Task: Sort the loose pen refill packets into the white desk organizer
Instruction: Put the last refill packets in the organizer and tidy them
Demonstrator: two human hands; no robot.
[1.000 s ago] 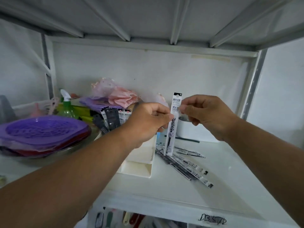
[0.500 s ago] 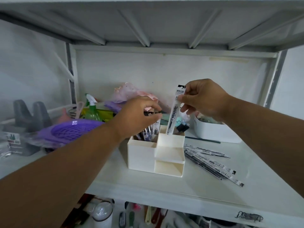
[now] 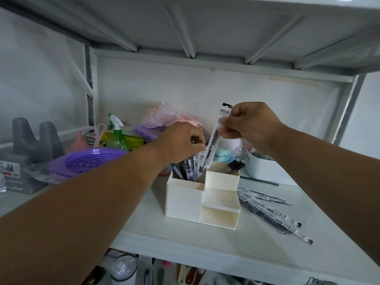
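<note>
A white desk organizer (image 3: 185,200) stands on a white shelf (image 3: 267,247), and everything here is placed against it. The right hand (image 3: 253,128) hovers above the organizer's back right, its thumb and fingers pinching a long pen refill packet (image 3: 216,138) near the packet's upper half. The packet hangs almost upright, tilted a little, with its lower end just over the rim between the tall left compartment and the raised back compartment; whether it touches the rim cannot be told. The left hand (image 3: 181,142) reaches in above the tall left compartment, fingers curled and pinching the top of something thin and dark among the packets standing there (image 3: 190,171); exactly which one it grips is not clear. Those standing packets lean together inside the left compartment, their tops above its wall. The two hands are close together but not touching.

To the right of the organizer, loose refill packets (image 3: 273,217) lie flat on the shelf in a fanned heap. Behind the organizer on the right sits a white bin (image 3: 265,171). To the left of the organizer are a purple basket (image 3: 86,161) and, behind that, a green spray bottle (image 3: 117,138). A pink plastic bag (image 3: 164,118) is bunched behind the organizer.
</note>
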